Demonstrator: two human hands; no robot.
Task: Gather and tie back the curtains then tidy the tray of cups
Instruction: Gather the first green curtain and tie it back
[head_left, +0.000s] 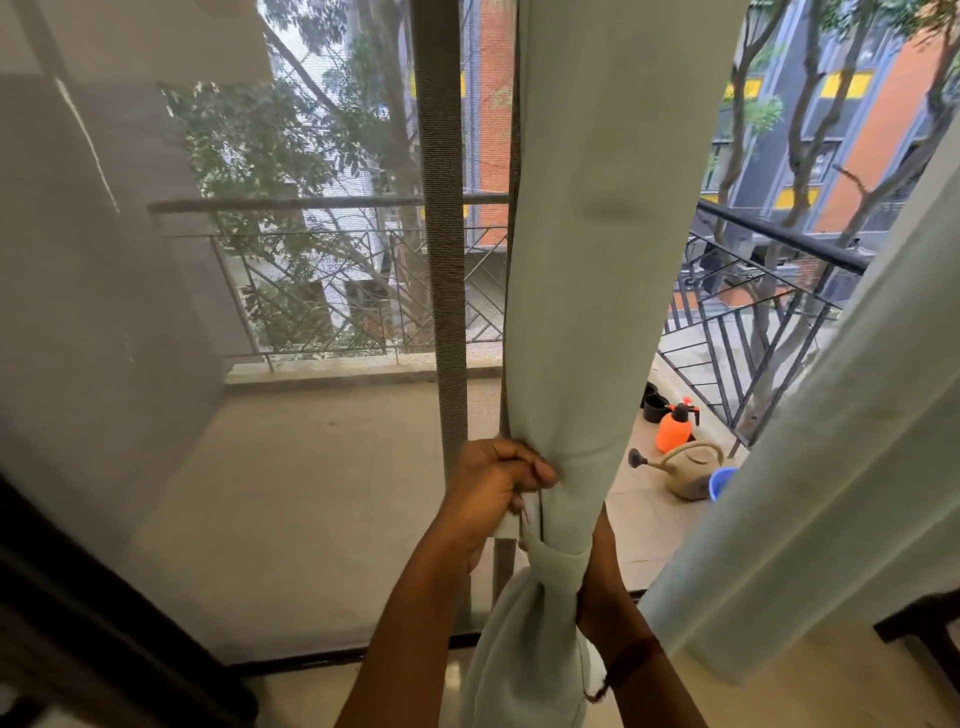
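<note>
Nearest the camera, the lower end of the gathered curtain hangs as a pale green bundle between the person's two forearms, cinched by a band of the same cloth wrapped round it. The left hand sits just above that band at the curtain's left edge, fingers curled and thumb pressed into the fabric, gripping it. The right hand reaches behind the bundle at the level of the band and is mostly hidden by the cloth, so I cannot tell whether its fingers are closed or spread; a dark thread bracelet circles its wrist. A second curtain hangs loose at the right. A grey mesh screen covers the doorway to the left. On the balcony floor beyond, near the dark railing, stand an orange sprayer, a beige watering can, a blue bucket and black pots.
</note>
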